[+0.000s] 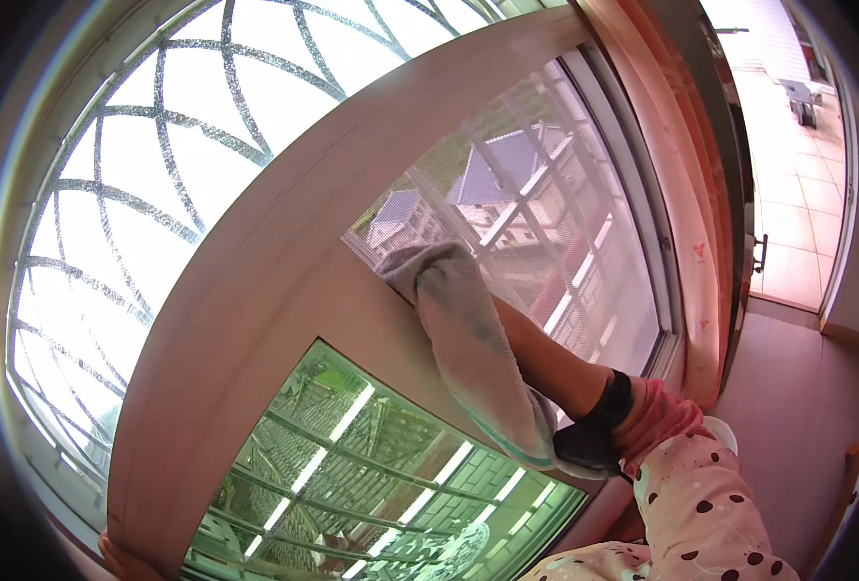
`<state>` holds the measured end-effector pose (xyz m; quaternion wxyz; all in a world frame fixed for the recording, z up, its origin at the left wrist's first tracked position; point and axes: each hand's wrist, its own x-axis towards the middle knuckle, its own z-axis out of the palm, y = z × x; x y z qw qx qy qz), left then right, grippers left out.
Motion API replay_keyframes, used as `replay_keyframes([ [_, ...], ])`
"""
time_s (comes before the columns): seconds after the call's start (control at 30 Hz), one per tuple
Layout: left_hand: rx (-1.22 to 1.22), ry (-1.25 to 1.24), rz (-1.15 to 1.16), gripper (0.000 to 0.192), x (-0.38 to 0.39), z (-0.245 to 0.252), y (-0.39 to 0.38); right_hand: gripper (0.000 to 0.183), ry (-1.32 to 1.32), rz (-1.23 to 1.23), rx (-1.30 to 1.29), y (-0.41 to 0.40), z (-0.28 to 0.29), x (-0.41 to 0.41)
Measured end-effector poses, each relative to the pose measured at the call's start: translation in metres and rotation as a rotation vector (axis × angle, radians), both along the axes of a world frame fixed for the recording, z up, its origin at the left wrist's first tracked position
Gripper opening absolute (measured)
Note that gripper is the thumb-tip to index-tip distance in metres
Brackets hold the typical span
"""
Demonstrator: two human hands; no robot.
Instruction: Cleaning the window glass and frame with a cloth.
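Note:
A grey-white cloth [465, 341], edged in teal, is bunched over my right hand and presses against the wide pale window frame [371, 298]. Most of my right hand [502, 312] is covered by the cloth, and its bare forearm reaches up from the lower right. The cloth's loose end hangs down past the forearm, across the frame. At the lower left my left hand [128, 563] grips the frame's outer edge, partly cut off by the picture's rim. Above the cloth is a screened pane [516, 189]; below it is a green-tinted glass pane [371, 465].
Curved metal security bars [233, 72] cross the bright opening at upper left. A pinkish curtain [690, 218] hangs right of the window, beside a dark door edge with a handle [760, 253]. Beyond lies a tiled floor [785, 247]. A black strap [611, 399] circles my right forearm.

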<state>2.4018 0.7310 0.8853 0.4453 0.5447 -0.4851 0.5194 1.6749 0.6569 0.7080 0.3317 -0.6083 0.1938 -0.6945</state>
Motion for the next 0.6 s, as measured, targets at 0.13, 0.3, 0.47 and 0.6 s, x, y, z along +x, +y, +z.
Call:
replay_keyframes([
  [0.13,-0.021,-0.029,0.046,0.047,0.004,-0.002,0.000,0.046,-0.095,0.094,0.147,-0.001,-0.092,0.002],
  [0.3,-0.068,0.145,-0.047,0.049,-0.002,0.005,0.012,0.029,-0.174,0.192,0.011,-0.011,-0.098,0.013],
  [0.47,-0.084,0.096,0.210,0.040,-0.141,-0.030,0.041,0.040,0.147,0.043,0.076,-0.005,0.021,-0.004],
  [0.6,-0.075,0.034,0.299,0.042,-0.115,-0.031,0.037,0.046,0.213,0.019,-0.061,-0.020,0.082,-0.001],
])
